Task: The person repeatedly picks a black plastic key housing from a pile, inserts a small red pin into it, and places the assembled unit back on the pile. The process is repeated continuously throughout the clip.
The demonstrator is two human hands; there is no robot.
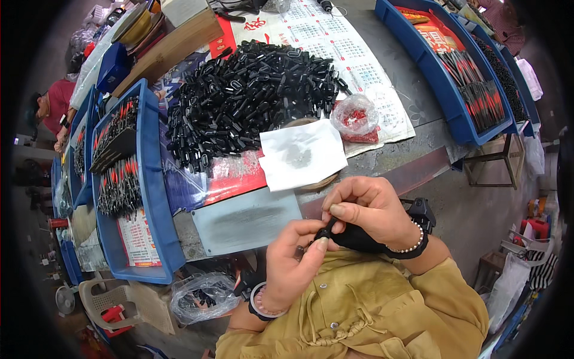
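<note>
Close in front of my body, both hands are closed around one small black piece. My left hand pinches its lower end between thumb and fingers. The upper end sits between the thumb and fingertips of my right hand. Its exact kind is partly hidden by my fingers. Beyond my hands, a white paper sheet with a grey smudge lies on a round board. A large heap of small black oblong parts spreads behind it. A clear plastic bag with tiny red pieces lies right of the sheet.
A smudged pale flat plate lies at the table's near edge. Blue trays of black-and-red pieces stand at left, and another blue tray at far right. A plastic bag and a beige chair are at lower left. Another person is at far left.
</note>
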